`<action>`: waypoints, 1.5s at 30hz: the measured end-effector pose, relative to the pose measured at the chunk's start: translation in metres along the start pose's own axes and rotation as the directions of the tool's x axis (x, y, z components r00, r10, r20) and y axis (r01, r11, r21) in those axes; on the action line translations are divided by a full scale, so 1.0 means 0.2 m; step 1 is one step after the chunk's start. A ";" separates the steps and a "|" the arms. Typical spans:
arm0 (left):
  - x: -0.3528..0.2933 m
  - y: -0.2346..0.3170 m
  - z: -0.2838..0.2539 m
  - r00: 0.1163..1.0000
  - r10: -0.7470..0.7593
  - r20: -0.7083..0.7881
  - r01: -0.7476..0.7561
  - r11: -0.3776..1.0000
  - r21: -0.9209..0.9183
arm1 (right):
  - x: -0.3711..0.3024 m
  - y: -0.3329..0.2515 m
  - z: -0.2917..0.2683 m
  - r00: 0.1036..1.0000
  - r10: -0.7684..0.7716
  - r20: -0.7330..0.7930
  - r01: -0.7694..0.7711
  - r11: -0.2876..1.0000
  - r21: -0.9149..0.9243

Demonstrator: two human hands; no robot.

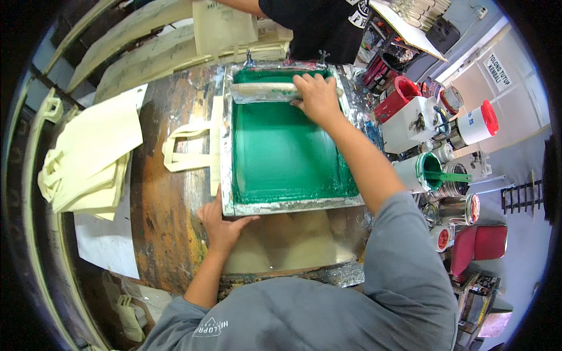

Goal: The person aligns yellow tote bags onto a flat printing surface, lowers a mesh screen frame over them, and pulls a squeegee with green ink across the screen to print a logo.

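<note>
A screen printing frame [294, 206] with a whitish, ink-stained rim lies on the worktable, its mesh [287, 155] covered in green ink. Near the far end of the mesh, my right hand [319, 99] is closed around the right part of a squeegee [257, 91] with a pale wooden grip. My left hand [221, 227] rests at the frame's near left corner, thumb and forefinger spread along its edges, holding nothing. From under the frame's left side sticks out a cream fabric bag [215, 146] with its looped handle [175, 149].
A stack of cream bags [96, 155] lies at the left. Beyond the frame, a person in a black shirt [322, 29] handles a cream bag [225, 29] near racks of bags. Ink containers crowd the right, including a green ink pot [418, 172] with a green spatula [448, 176].
</note>
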State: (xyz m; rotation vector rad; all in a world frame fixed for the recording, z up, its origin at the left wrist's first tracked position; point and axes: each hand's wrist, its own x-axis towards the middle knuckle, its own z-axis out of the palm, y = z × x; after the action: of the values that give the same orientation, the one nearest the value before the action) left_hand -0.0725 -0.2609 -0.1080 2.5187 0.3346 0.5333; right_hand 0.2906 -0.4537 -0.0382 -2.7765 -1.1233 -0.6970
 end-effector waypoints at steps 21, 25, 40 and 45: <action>1.20 0.21 0.26 0.832 0.548 -0.085 -0.492 0.800 0.344 | -0.21 -0.07 -0.19 0.987 -0.066 0.145 0.050 0.993 0.109; 0.77 0.28 0.12 0.854 0.520 -0.007 -0.497 0.820 0.284 | -0.55 -0.26 -0.43 0.953 -0.062 0.295 0.033 0.994 0.103; 0.03 -0.02 -0.08 0.997 0.079 0.007 -0.078 0.978 0.193 | -1.01 -0.54 -0.56 0.987 0.009 0.163 -0.024 0.996 0.090; 0.05 0.07 -0.15 0.989 0.016 -0.144 -0.019 1.000 -0.019 | -0.87 -0.53 -0.83 0.995 0.056 0.085 -0.068 0.987 0.145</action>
State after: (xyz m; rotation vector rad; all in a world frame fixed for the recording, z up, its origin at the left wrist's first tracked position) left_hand -0.0744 -0.2563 -0.0738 2.4713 0.3588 0.7242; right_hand 0.0448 -0.5258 0.0237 -2.7218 -1.0502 -0.4786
